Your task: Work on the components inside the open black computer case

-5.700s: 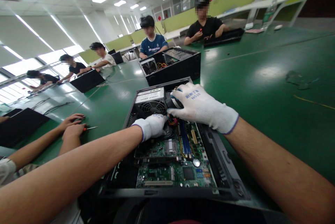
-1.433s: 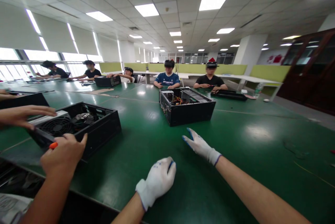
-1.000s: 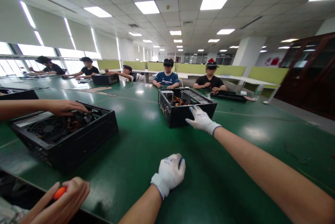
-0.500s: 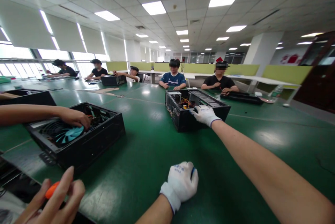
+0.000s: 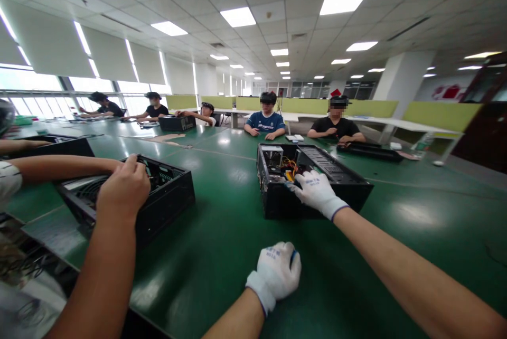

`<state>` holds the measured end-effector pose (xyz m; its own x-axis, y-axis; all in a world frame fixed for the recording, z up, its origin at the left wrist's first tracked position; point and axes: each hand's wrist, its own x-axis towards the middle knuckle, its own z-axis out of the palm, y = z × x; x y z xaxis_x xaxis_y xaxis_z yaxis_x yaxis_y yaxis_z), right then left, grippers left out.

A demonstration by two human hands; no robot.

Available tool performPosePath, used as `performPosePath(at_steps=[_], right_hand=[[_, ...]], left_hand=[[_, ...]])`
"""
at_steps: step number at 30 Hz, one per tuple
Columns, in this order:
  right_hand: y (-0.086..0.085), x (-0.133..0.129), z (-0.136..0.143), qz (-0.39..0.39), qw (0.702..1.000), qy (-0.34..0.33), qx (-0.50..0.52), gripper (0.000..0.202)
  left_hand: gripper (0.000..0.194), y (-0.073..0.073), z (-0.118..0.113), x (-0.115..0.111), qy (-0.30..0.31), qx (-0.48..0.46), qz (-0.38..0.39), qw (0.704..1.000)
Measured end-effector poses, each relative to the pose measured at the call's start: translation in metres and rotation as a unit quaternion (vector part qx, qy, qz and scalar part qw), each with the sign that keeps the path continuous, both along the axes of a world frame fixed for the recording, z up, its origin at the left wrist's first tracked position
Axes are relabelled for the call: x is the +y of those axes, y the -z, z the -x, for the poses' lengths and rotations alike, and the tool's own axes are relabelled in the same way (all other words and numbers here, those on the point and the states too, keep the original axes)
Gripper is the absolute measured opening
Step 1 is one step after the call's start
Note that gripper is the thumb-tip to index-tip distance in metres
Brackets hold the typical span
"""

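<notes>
The right grip [image 5: 318, 191] holds an open computer case [image 5: 325, 162] by its rim, the left grip [image 5: 278, 271] apart.

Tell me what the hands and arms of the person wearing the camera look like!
The left hand and right hand wear matching white gloves with blue printing on the backs, too blurry to read. Some blue shows beside the left thumb. A thin purple edge trims each wrist. No sleeves cover the forearms.

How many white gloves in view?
2: one on the left hand, at the green table; one on the right hand, at the open computer case ahead. More may be hidden.
</notes>
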<state>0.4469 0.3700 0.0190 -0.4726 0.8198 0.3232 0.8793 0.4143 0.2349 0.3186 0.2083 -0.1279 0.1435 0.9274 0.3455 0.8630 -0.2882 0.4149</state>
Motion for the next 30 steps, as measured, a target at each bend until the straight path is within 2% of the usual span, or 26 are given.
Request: performPosePath(at_steps=[5, 10, 13, 16, 21, 26, 30], right_hand=[[-0.001, -0.065, -0.005, -0.015, 0.999, -0.043, -0.012, 0.061], [-0.009, -0.119, -0.029, 0.009, 0.993, -0.114, -0.012, 0.062], [-0.011, -0.128, -0.055, 0.036, 0.989, -0.143, -0.007, 0.063], [-0.008, -0.127, -0.075, 0.024, 0.993, -0.111, -0.013, 0.062], [-0.003, -0.138, -0.076, 0.008, 0.995, -0.098, -0.033, 0.059], [-0.005, -0.174, -0.073, 0.032, 0.991, -0.128, -0.022, 0.060], [-0.005, -0.210, -0.078, 0.041, 0.986, -0.160, -0.005, 0.054]], left_hand=[[0.027, -0.008, 0.002, -0.015, 0.012, -0.008, -0.028, 1.000], [0.019, -0.037, 0.007, -0.058, 0.061, -0.032, -0.064, 0.996], [0.015, -0.061, 0.013, -0.083, 0.094, -0.070, -0.092, 0.989], [0.012, -0.083, 0.023, -0.099, 0.099, -0.092, -0.099, 0.986], [0.008, -0.113, 0.041, -0.114, 0.070, -0.108, -0.125, 0.984], [0.009, -0.146, 0.054, -0.122, 0.045, -0.090, -0.142, 0.985], [0.015, -0.167, 0.054, -0.112, 0.016, -0.064, -0.107, 0.992]])
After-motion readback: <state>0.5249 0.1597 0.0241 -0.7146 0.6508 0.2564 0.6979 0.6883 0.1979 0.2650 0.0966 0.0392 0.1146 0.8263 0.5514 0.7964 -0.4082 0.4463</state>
